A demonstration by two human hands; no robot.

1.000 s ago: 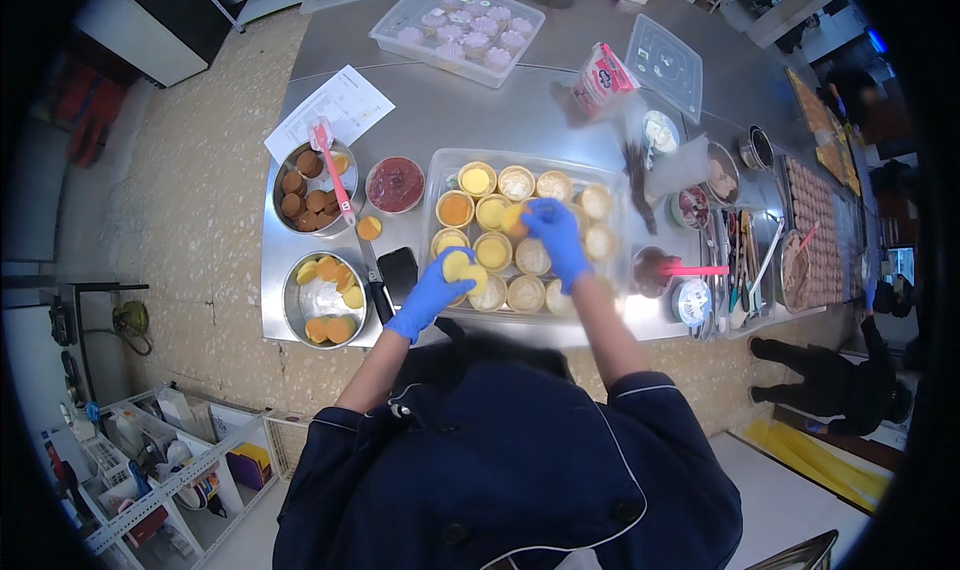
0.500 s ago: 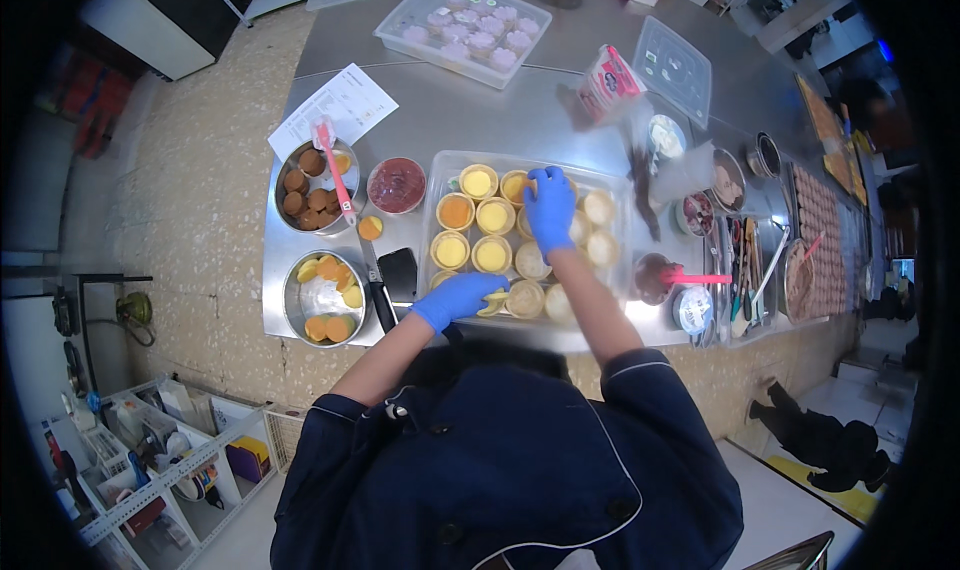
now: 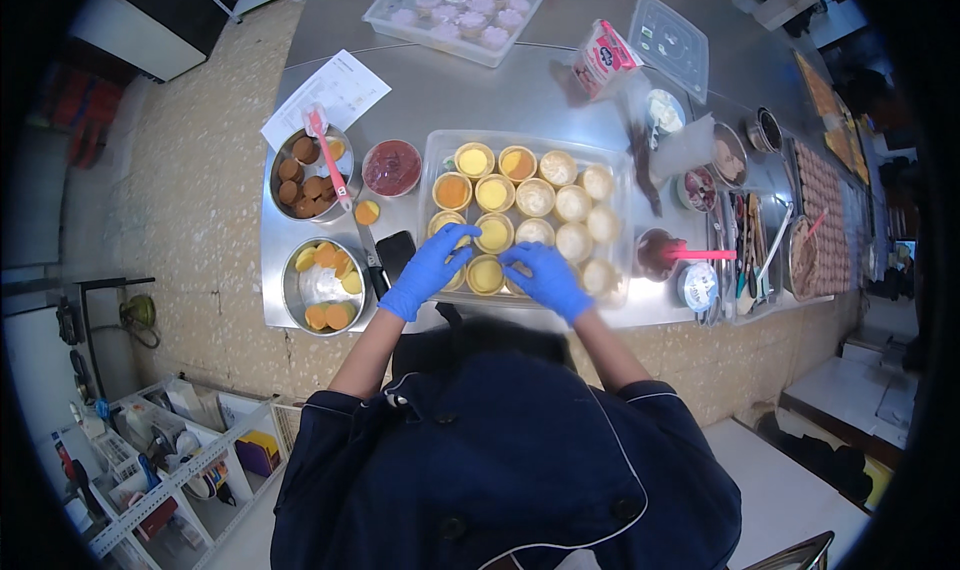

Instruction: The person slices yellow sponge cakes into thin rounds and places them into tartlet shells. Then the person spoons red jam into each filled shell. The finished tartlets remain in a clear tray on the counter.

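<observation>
A clear plastic tub (image 3: 625, 170) in front of me holds rows of round tart shells. Several have yellow or orange sponge discs inside, like the yellow-filled tart shell (image 3: 493, 194); those on the right, such as the pale tart shell (image 3: 535, 198), look cream-coloured inside. My left hand (image 3: 425, 275), blue-gloved, reaches over the tub's near left part, fingers apart above the shells. My right hand (image 3: 550, 280), also gloved, hovers over the near row with fingers loosely bent and apart. Between the hands lies a yellow-filled tart shell (image 3: 486, 275). Nothing shows in either hand.
To the left stand a metal bowl of brown sponge pieces (image 3: 290, 170), a bowl of yellow and orange discs (image 3: 322, 292), a tub of red filling (image 3: 391, 168) and a knife (image 3: 378, 278). On the right are a pink-handled spatula (image 3: 700, 255) and a tray of utensils (image 3: 750, 260).
My right hand has come back from the far row to the near row, uncovering an orange-and-yellow filled shell. My left hand no longer shows the yellow disc and has lifted slightly forward.
</observation>
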